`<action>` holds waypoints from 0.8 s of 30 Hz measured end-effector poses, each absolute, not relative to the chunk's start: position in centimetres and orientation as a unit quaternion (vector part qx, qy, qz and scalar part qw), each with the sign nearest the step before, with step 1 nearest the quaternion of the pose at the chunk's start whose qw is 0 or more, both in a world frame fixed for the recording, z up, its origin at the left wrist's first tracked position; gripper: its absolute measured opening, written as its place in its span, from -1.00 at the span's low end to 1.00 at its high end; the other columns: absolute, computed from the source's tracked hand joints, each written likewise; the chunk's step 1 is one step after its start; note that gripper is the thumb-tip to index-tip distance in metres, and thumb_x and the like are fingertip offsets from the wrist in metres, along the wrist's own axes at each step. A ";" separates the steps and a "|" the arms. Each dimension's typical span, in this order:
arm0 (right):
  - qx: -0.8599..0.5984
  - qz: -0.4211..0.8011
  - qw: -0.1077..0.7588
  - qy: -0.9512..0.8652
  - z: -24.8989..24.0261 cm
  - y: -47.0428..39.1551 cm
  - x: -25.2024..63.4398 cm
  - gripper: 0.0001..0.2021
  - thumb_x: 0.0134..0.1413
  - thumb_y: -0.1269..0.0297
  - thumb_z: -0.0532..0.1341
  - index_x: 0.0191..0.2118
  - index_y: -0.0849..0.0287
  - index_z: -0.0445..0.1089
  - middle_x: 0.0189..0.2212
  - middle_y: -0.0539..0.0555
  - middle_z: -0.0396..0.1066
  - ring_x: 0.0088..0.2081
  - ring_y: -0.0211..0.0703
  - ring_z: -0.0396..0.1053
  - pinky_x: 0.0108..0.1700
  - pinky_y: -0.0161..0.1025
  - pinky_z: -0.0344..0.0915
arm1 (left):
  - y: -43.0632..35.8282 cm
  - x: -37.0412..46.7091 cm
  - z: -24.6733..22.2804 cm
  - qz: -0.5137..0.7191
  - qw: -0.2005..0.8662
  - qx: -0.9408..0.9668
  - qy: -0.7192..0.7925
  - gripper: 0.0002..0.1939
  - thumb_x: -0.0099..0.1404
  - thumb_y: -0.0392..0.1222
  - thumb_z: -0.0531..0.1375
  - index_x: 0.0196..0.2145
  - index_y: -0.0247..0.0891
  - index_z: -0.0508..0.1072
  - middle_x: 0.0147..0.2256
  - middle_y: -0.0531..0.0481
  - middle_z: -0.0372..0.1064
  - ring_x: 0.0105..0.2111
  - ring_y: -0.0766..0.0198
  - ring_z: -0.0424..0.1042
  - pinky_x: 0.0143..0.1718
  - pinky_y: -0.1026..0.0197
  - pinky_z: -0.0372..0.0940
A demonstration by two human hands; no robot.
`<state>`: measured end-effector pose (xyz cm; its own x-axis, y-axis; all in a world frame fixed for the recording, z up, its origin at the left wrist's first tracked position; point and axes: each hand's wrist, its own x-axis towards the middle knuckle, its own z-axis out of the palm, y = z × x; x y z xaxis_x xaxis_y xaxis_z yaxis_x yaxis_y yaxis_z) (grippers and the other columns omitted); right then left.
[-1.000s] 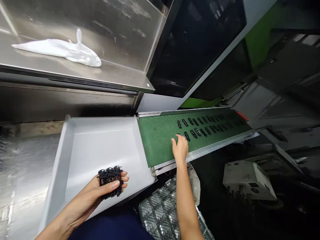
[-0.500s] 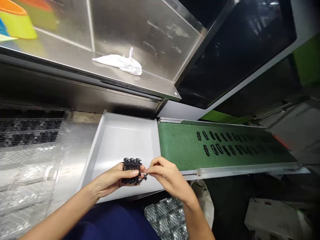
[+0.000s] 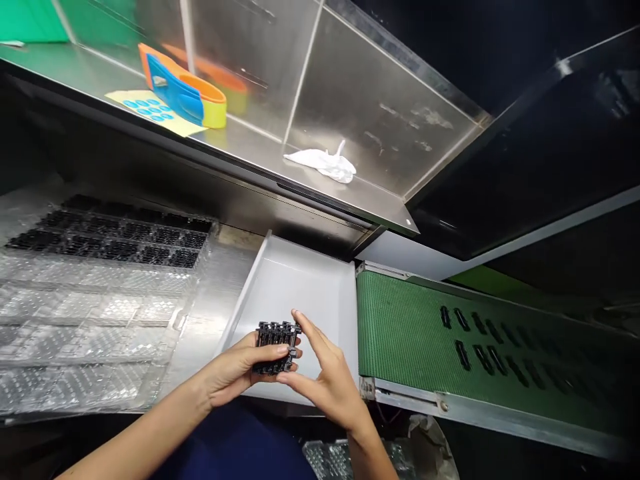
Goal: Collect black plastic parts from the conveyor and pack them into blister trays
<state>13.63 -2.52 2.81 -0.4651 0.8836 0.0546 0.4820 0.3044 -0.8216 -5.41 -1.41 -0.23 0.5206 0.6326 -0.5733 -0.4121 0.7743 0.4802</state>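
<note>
A small row of narrow black plastic parts [image 3: 270, 350], packed side by side, sits in my left hand [image 3: 237, 367] above the white tray. My left thumb presses across the front of the parts, with the fingers behind them. At their right end is my right hand [image 3: 325, 380]. Its index fingertip is at the top edge and its thumb at the bottom edge, spanning the end part. Behind the hands, the white tray's [image 3: 305, 287] inner floor shows. To its right, a green conveyor belt [image 3: 395, 327] carries two rows of similar black parts [image 3: 485, 357].
Clear plastic blister trays [image 3: 95, 313] lie at left, with black parts [image 3: 125, 233] filling the far rows. A steel shelf [image 3: 250, 150] above holds a white crumpled cloth or glove [image 3: 327, 163] and a blue, orange and yellow band [image 3: 185, 93]. Another clear tray [image 3: 325, 457] is below.
The view has swung left, bringing more of the blister trays and shelf into sight. My right hand has gone from pinching at the end part to spanning it with spread thumb and index finger.
</note>
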 end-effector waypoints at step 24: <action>-0.306 0.631 0.284 -0.653 -0.2 0.6 -3.1 -0.05 -0.20 0.09 0.49 0.32 -0.08 0.05 0.32 0.11 0.07 0.32 0.08 0.05 0.31 0.04 0.08 | -4.8 -21.3 -0.5 0.485 0.754 0.180 0.405 -0.54 -0.06 -0.11 0.48 -0.18 -0.28 0.58 -0.23 -0.09 0.58 -0.17 0.09 0.51 -0.06 0.14 0.34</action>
